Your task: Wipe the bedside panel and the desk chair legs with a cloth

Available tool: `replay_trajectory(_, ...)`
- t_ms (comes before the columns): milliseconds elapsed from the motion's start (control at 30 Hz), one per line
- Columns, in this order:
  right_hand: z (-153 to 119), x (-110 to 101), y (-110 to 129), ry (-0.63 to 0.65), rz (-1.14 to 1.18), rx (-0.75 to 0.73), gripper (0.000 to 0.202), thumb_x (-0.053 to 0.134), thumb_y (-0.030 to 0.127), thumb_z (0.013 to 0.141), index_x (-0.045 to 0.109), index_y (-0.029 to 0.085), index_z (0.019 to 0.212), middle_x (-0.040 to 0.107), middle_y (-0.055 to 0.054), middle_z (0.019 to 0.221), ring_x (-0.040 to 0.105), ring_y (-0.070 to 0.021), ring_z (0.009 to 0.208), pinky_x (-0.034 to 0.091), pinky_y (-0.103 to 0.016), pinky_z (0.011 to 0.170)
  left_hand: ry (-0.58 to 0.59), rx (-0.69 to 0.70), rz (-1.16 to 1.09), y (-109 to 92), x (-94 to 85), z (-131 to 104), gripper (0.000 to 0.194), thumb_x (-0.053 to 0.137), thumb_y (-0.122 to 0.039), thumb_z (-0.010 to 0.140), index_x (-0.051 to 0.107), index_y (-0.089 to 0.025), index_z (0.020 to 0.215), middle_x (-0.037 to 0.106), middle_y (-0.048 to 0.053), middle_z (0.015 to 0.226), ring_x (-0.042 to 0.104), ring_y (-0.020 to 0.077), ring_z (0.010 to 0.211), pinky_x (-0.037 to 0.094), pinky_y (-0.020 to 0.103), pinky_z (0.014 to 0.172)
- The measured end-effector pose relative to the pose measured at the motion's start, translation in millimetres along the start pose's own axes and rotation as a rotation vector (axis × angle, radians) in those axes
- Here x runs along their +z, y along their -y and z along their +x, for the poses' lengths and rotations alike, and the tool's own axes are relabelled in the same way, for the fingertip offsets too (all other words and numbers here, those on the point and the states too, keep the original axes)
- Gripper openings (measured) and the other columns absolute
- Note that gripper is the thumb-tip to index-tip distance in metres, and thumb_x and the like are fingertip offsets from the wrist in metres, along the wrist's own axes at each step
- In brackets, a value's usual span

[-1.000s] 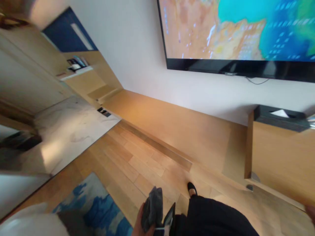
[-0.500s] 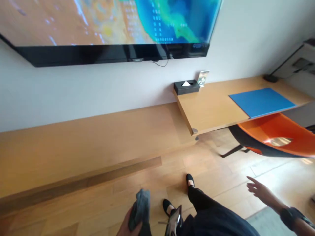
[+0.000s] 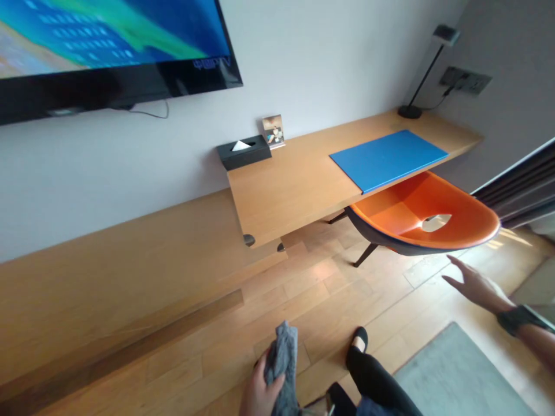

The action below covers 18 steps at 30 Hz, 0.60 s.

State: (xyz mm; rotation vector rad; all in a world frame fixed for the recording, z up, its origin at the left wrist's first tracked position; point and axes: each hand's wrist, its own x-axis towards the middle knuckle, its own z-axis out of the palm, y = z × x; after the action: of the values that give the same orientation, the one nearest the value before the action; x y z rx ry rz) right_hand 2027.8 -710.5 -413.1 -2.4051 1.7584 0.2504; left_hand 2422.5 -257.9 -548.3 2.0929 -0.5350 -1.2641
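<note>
The left hand grips a crumpled grey cloth low above the wooden plank floor, while the right hand reaches out with fingers spread, empty, near the orange moulded chair tucked under the long wooden tabletop.

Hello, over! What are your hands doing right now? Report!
Left hand shut on grey cloth. Right hand open, empty, stretched toward orange chair, not touching. Chair tucked part-way under the desk.
</note>
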Motion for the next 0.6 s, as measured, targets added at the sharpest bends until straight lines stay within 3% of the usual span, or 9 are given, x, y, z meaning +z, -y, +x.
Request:
replay_trajectory(100,74.0,-13.0,-38.8,0.051,-0.153,-0.120,0.072,0.067,0.024,0.089,0.033,0.001,0.148,0.034,-0.024,0.147,0.024,-0.0313,0.140,0.021,-0.035,0.113,0.069,0.098,-0.052,-56.2,59.4,-10.5,0.065,0.057,-0.028,0.068,0.055,-0.015,0.132,0.061,0.010,0.135,0.055,0.0246,0.127,0.043,0.032,0.111)
replay_trajectory(167,112.4,-11.4,-52.8,0.117,-0.247,-0.157,0.077,0.075,0.020,0.083,0.036,0.002,0.147,0.029,-0.023,0.150,0.014,-0.0330,0.143,0.014,-0.040,0.114,0.077,0.119,-0.048,-77.2,77.8,-20.5,0.066,0.058,-0.025,0.068,0.055,-0.019,0.134,0.059,0.007,0.137,0.053,0.0233,0.130,0.040,0.032,0.114)
replay_trajectory(233,139.2,-4.8,-60.3,0.212,-0.323,-0.160,0.063,0.076,0.021,0.083,0.049,0.003,0.137,0.045,-0.023,0.139,0.029,-0.0339,0.136,0.021,-0.045,0.111,0.054,0.079,-0.017,-83.3,82.5,-30.6,0.065,0.059,-0.026,0.069,0.055,-0.021,0.134,0.058,0.006,0.138,0.052,0.0236,0.131,0.038,0.033,0.116)
replay_trajectory(300,153.7,2.3,-63.7,0.298,-0.373,-0.152,0.034,0.066,0.027,0.092,0.062,0.006,0.119,0.062,-0.016,0.114,0.052,-0.0284,0.117,0.034,-0.046,0.103,0.021,0.013,0.020,-81.0,80.6,-37.4,0.063,0.060,-0.027,0.069,0.057,-0.020,0.132,0.059,0.006,0.136,0.053,0.0248,0.130,0.039,0.034,0.115)
replay_trajectory(333,156.2,5.2,-64.0,0.328,-0.388,-0.153,0.025,0.060,0.029,0.096,0.065,0.008,0.109,0.065,-0.012,0.102,0.058,-0.0248,0.105,0.039,-0.044,0.097,0.005,-0.019,0.038,-79.8,79.1,-38.4,0.063,0.060,-0.027,0.068,0.058,-0.020,0.131,0.060,0.006,0.136,0.054,0.0253,0.129,0.039,0.034,0.114)
replay_trajectory(433,143.5,10.5,-58.5,0.374,-0.396,-0.195,0.024,0.048,0.024,0.101,0.066,0.011,0.093,0.065,-0.008,0.086,0.063,-0.0207,0.088,0.046,-0.039,0.085,-0.019,-0.054,0.053,-85.6,77.1,-30.1,0.063,0.060,-0.024,0.064,0.062,-0.020,0.127,0.062,0.006,0.133,0.055,0.0261,0.128,0.040,0.034,0.113)
replay_trajectory(500,116.9,14.4,-49.7,0.396,-0.377,-0.249,0.024,0.048,0.017,0.099,0.067,0.011,0.085,0.066,-0.013,0.080,0.065,-0.0242,0.083,0.047,-0.038,0.077,-0.026,-0.029,0.030,-97.4,77.3,-18.4,0.063,0.060,-0.023,0.062,0.063,-0.020,0.124,0.063,0.007,0.132,0.055,0.0263,0.127,0.040,0.034,0.114)
replay_trajectory(600,52.0,23.4,-35.4,0.414,-0.337,-0.325,0.025,0.046,0.013,0.093,0.068,0.016,0.082,0.067,-0.016,0.078,0.067,-0.0306,0.079,0.050,-0.041,0.071,-0.068,0.001,-0.042,-112.6,78.2,2.9,0.063,0.061,-0.026,0.062,0.061,-0.020,0.126,0.063,0.007,0.132,0.056,0.0257,0.126,0.038,0.034,0.115)
